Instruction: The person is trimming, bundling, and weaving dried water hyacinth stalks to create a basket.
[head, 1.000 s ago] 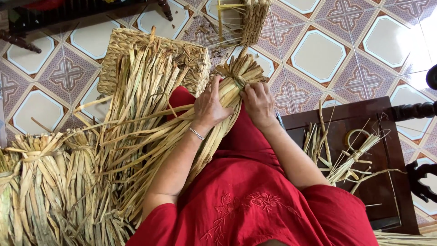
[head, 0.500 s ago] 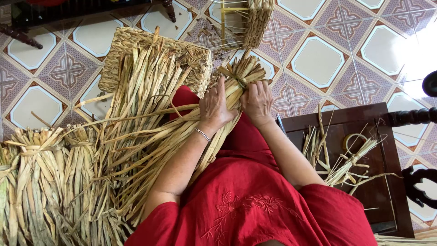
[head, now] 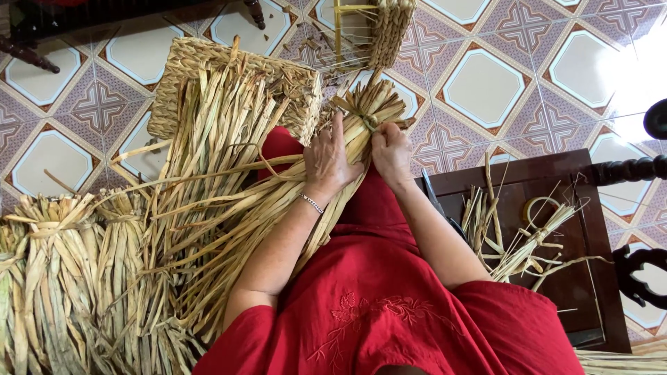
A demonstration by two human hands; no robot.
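**A:** Where is the bundle lying relative to your hands?

**B:** I am resting a bundle of dried leaf strips across my lap, over my red dress. Its loose ends are fanning out toward my left knee, and its tied head is pointing away from me. My left hand is lying on top of the bundle just below the tie. My right hand is sitting just beside it, at the bundle's right edge.

**A:** What are the materials like?

**B:** The strips are looking flat, long, pale straw-coloured and papery, some creased or curling. A knotted strip is cinching the head into a tight neck.

**A:** How are the hands closing?

**B:** My left hand is lying mostly flat, fingers spread and pressing down on the strips. My right hand is curling in, its fingers gathered against the bundle beside the knot; I cannot tell whether they are pinching a single strip.

**A:** And farther out?

**B:** To my left, more tied sheaves are standing on the patterned tile floor. To my right, a dark wooden stool is carrying loose strips. Beyond the bundle, a flat woven mat is lying on the tiles, and farther still a partly woven basket is sitting.
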